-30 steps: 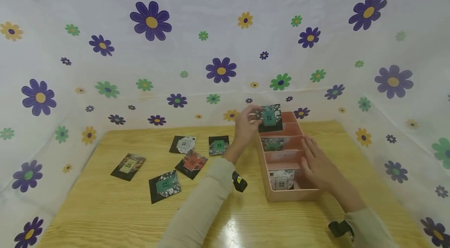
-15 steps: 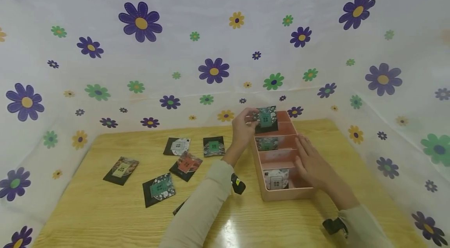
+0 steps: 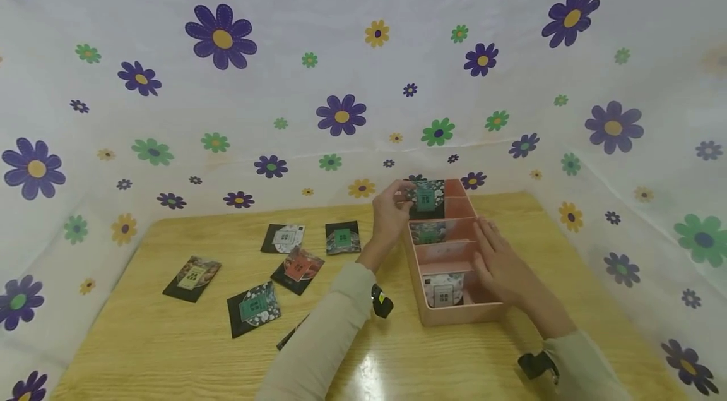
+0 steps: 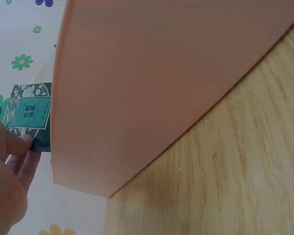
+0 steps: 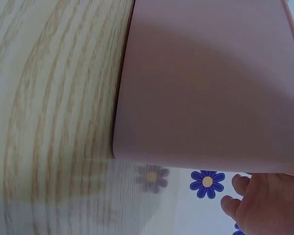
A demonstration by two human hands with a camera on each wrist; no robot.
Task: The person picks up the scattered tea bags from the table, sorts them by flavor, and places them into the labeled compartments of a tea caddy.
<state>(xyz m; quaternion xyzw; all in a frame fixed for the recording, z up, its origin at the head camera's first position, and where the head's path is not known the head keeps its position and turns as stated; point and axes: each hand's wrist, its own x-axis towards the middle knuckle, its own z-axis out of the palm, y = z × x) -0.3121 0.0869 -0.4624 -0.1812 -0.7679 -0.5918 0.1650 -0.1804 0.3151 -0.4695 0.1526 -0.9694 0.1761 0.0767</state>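
A pink divided box stands on the right side of the table. Between thumb and fingers, my left hand pinches a dark sachet with a green label and white flowers. The sachet stands upright at the far compartments, its lower edge at the box opening; in the left wrist view it shows partly past the box wall. My right hand rests with extended fingers along the box's right rim. Inside the box sit a green-label sachet in a middle compartment and a white sachet in the nearest one.
Left of the box, loose sachets lie flat: white, green, red, flowered green and yellow. Another sachet is mostly hidden by the left sleeve. A flowered cloth encloses the table.
My left hand has lowered the pinched sachet slightly toward the far compartments. The right hand keeps its place on the rim. The head view has shifted a little.
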